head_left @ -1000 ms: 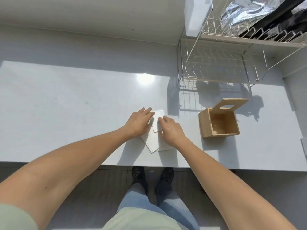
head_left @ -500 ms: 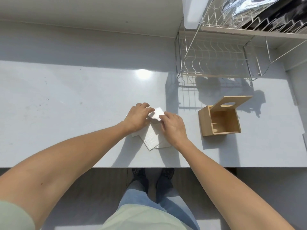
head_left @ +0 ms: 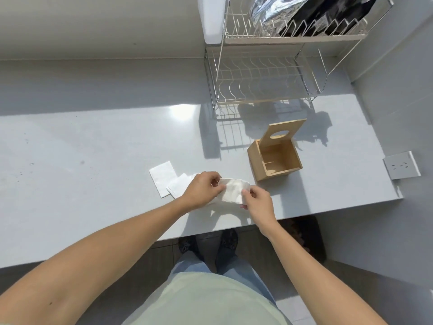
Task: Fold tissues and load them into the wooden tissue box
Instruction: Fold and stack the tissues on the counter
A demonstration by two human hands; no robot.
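Left hand (head_left: 201,190) and right hand (head_left: 257,202) hold one folded tissue (head_left: 232,190) between them, lifted off the worktop (head_left: 93,160) near its front edge. Left grip: thumb and fingers pinching the tissue's left end. Right grip: thumb and fingers pinching its right end, lower corner. Tissue is stretched flat between both grips, approx. level.

Spare tissues (head_left: 167,181) lie flat on the worktop just left of the left hand, overlapping each other; part of the stack is hidden behind that hand.

Wooden tissue box (head_left: 274,158) stands on the worktop up and to the right of the hands, near but not touching. Its lid (head_left: 282,132), w/ oval slot, is tilted up at the rear; interior shows no tissue.

Wire dish rack (head_left: 264,83) sits behind the box against the wall. Wall socket (head_left: 401,167) at far right.
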